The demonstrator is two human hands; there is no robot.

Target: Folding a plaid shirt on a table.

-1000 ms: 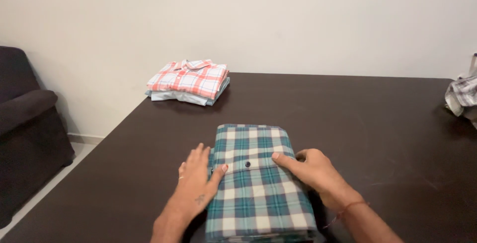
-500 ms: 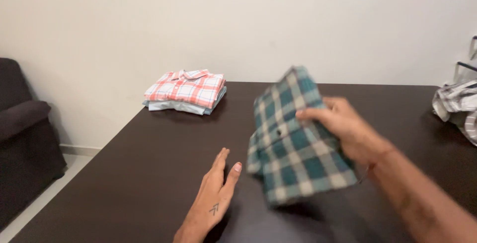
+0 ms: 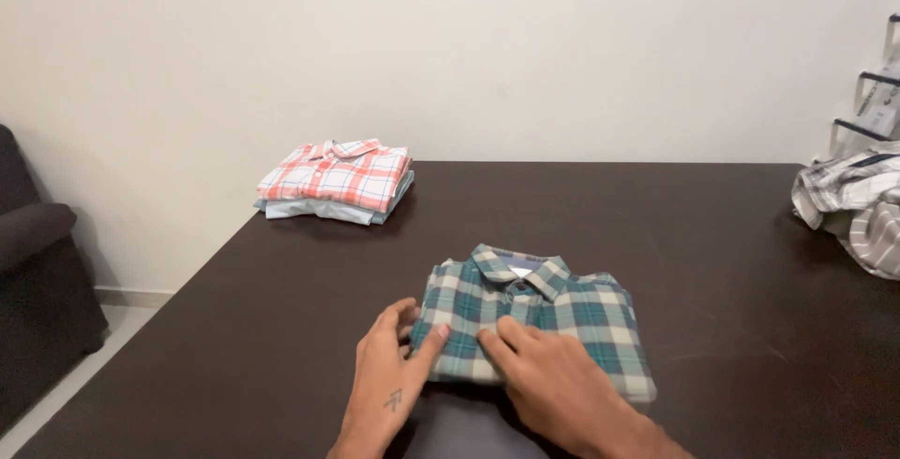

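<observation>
Both hands lay flat and open in the lower centre of the frame, the left hand [image 3: 392, 379] on the near left corner of the folded green plaid shirt [image 3: 539, 318], the right hand [image 3: 553, 386] on its near edge. The shirt's long axis ran left to right, collar pointing away, on the dark table [image 3: 712, 234].

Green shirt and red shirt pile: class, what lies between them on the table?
Nothing: the head view shows only bare dark table between the green shirt and the red shirt pile.
</observation>
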